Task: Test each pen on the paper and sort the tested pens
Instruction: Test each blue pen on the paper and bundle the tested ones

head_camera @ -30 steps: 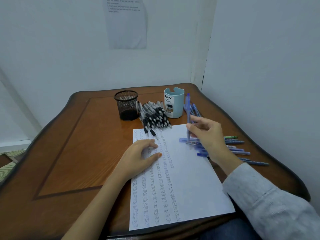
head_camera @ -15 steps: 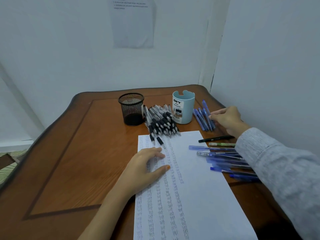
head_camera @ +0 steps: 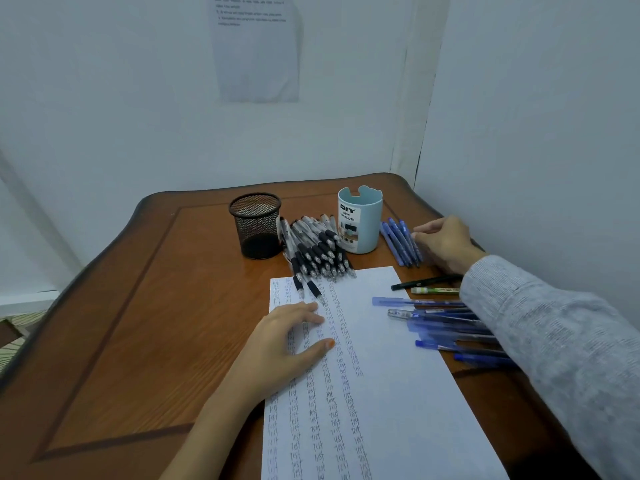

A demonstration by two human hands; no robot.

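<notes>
A white paper (head_camera: 381,393) with columns of the written word "test" lies on the wooden table (head_camera: 156,323). My left hand (head_camera: 287,344) presses flat on the paper's upper left. My right hand (head_camera: 446,242) hovers with loosely bent fingers just right of a small row of blue pens (head_camera: 400,242) beside the light blue cup (head_camera: 360,220), holding nothing. A pile of black-grip pens (head_camera: 317,251) lies between the cup and the black mesh cup (head_camera: 255,225). Several blue capped pens (head_camera: 446,327) lie right of the paper, partly under my sleeve.
A black pen (head_camera: 426,282) and a green-and-white pen (head_camera: 434,291) lie above the blue capped pens. Walls close in behind and to the right of the table. A printed sheet (head_camera: 256,46) hangs on the back wall.
My right hand carried a blue pen from above the paper to the row beside the light blue cup and let it go. The left hand stayed on the paper.
</notes>
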